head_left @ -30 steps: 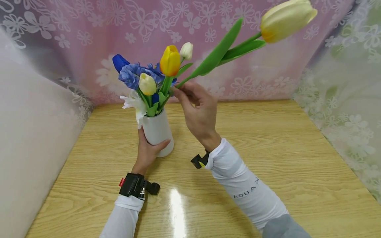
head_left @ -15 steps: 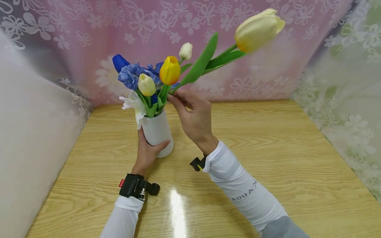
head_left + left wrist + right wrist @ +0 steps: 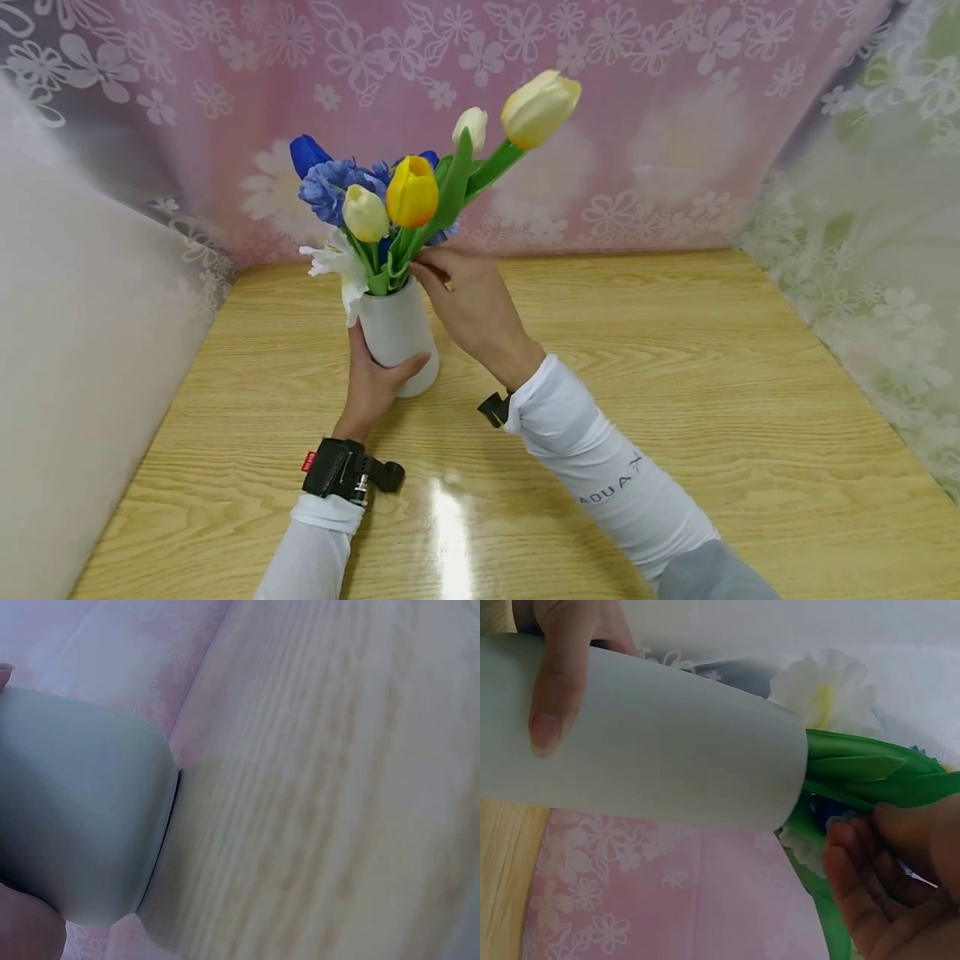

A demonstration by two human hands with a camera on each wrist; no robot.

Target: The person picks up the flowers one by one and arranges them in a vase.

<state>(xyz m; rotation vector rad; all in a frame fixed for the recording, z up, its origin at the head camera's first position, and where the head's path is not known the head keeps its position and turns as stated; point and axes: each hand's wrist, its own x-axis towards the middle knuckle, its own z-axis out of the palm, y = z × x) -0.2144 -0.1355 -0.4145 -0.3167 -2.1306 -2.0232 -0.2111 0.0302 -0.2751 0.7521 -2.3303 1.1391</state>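
Observation:
A white vase (image 3: 396, 333) stands on the wooden table, and my left hand (image 3: 369, 385) grips its lower part, thumb across the front. The left wrist view shows the vase's base (image 3: 90, 802) on the wood. My right hand (image 3: 480, 310) is just right of the vase's mouth, pinching the stem of a large cream tulip (image 3: 542, 110) that leans up and right. In the right wrist view, thumb and fingers (image 3: 855, 862) meet on a green stem close to the rim. The stem's lower end is hidden among other stems.
The vase also holds a yellow tulip (image 3: 412, 193), a smaller cream tulip (image 3: 366, 213), a white bud (image 3: 471, 127), blue blossoms (image 3: 330, 190) and a white lily-like flower (image 3: 341, 271) drooping over the left rim. A pink flowered curtain (image 3: 600, 183) hangs behind the table (image 3: 637, 375).
My right hand has moved down and left toward the vase's mouth, and the large cream tulip has come with it, now steeper and among the other flowers. My left hand stays on the vase.

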